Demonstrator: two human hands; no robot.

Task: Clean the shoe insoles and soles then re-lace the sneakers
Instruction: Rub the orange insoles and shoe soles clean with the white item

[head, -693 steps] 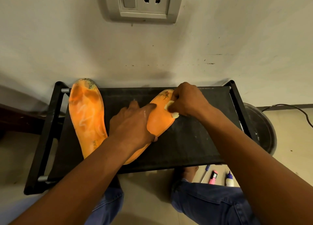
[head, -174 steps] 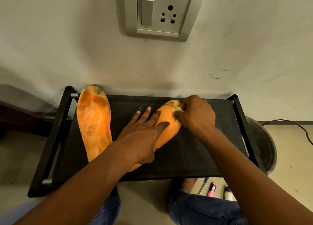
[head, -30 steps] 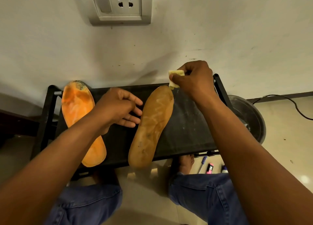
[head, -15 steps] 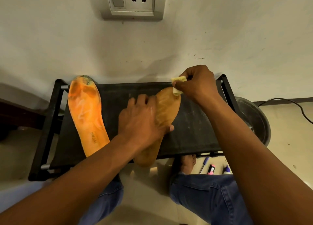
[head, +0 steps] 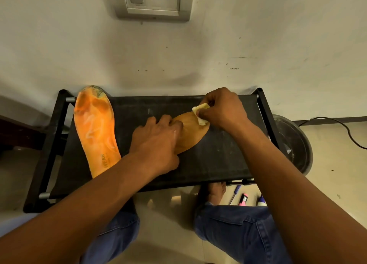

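Farthest left on the black fabric rack [head: 218, 156] lies the orange insole [head: 96, 130], printed face up, its long axis running from the wall end down toward the person, untouched and well apart from both hands. Next comes the left hand [head: 156, 144], reaching in from the lower left with the forearm angled up toward the wall; it lies palm down with the fingers [head: 165, 119] spread and pressed flat on the near and middle part of the tan insole [head: 193, 131], pinning it to the fabric rather than curling round it. That insole shows a dull brown face and slants from lower left to upper right, so its free toe end points up and rightward, out from under the pinning palm. Right there sits the right hand [head: 222, 109], clearly the nearer one to the toe, wrist bent down from a forearm entering at the lower right; its thumb and fingers are pinched tight on a small pale yellow sponge piece [head: 201, 115], whose lower edge touches the toe of the insole. I judge the coming rub must travel along that slanted axis, from the toe down toward the pinning palm. Beyond the rack's right rail a dark basin [head: 294, 144] stands on the floor
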